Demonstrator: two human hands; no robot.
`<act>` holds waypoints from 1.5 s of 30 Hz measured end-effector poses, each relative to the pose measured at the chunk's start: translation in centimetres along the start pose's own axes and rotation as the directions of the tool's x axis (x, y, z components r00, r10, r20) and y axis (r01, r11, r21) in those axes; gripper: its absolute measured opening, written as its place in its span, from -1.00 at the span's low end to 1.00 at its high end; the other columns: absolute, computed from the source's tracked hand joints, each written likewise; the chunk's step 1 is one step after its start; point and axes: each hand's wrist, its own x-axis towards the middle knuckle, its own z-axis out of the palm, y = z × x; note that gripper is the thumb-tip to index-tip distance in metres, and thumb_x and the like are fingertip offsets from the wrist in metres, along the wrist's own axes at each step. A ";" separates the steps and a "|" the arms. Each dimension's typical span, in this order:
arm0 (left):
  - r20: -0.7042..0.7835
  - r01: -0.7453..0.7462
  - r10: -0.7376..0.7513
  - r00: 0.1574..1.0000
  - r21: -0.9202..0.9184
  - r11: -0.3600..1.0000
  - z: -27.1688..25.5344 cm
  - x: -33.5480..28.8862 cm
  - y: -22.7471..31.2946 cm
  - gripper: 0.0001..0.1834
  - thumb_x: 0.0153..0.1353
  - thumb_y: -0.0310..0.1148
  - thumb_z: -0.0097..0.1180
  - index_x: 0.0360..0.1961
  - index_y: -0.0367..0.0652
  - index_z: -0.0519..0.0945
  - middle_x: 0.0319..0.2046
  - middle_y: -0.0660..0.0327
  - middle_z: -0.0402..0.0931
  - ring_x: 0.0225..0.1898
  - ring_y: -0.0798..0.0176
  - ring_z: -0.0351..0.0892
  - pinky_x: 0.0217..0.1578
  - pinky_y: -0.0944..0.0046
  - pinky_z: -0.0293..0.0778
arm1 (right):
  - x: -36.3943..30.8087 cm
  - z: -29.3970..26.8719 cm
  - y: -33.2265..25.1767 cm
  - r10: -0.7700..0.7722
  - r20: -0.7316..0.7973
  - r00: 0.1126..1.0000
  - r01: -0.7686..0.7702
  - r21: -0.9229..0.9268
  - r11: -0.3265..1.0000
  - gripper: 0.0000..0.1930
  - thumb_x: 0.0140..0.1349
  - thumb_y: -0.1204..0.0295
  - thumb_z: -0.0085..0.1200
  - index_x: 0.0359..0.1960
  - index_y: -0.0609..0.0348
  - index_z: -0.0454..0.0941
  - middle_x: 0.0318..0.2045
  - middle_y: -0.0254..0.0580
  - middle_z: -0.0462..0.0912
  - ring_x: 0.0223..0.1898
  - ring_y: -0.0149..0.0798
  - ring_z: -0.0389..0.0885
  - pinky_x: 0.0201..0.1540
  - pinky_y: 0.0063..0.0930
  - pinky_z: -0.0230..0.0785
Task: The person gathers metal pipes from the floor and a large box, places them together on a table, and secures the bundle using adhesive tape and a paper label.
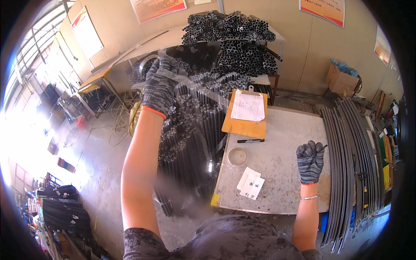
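My left hand [159, 86], in a grey knit glove with an orange cuff, is raised over the bundled metal tubes [190, 125]. Its fingers close on a roll of clear tape [148, 62], partly hidden by the glove. A clear strip [199, 86] runs from there toward the clipboard. My right hand [310, 161], gloved alike, is curled above the right side of the worktable [281, 190]. A small dark tip shows beside its fingers; what it belongs to is unclear. Between my hands lie a black marker [250, 141], a tape ring [238, 157] and white paper slips [251, 183].
A brown clipboard [244, 127] with a written sheet rests at the table's far left corner. More tubes [247, 56] are stacked behind it. Long dark strips [342, 173] line the table's right side. A cardboard box [342, 78] stands by the back wall.
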 end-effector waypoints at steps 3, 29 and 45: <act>0.032 0.036 -0.046 0.998 0.258 0.966 0.3 -0.9 0.3 -0.66 0.32 -0.07 -0.06 -0.36 -0.14 0.48 -0.54 0.25 0.47 -0.49 0.32 0.50 -0.47 0.31 0.46 | -0.8 -0.6 -0.3 -0.051 -0.136 0.989 0.051 -0.002 0.999 -0.80 0.26 0.26 -0.02 -0.36 0.04 0.60 -0.35 -0.27 0.59 -0.41 -0.30 0.41 -0.08 -0.25 0.32; 0.717 0.025 -0.119 0.687 0.140 0.990 2.5 -6.5 -3.1 -0.52 0.05 -0.14 0.26 -0.16 -0.34 0.50 -0.39 0.22 0.54 -0.34 0.35 0.49 -0.28 0.30 0.48 | -7.1 -8.1 -2.3 -0.192 -0.428 0.883 0.247 0.078 0.966 -0.72 0.31 0.22 -0.10 -0.48 0.06 0.52 -0.66 -0.36 0.34 -0.51 -0.34 0.35 -0.15 -0.29 0.36; 0.109 0.211 -0.181 0.977 -0.487 0.847 3.4 -4.0 -3.4 -0.55 0.18 -0.23 0.15 0.08 -0.03 0.39 -0.35 0.23 0.48 -0.28 0.22 0.48 -0.08 0.05 0.44 | -9.2 -6.2 -3.7 -0.233 -0.335 0.913 0.248 0.003 0.969 -0.80 0.25 0.28 0.00 -0.46 0.09 0.54 -0.54 -0.36 0.46 -0.42 -0.34 0.41 0.18 -0.08 0.22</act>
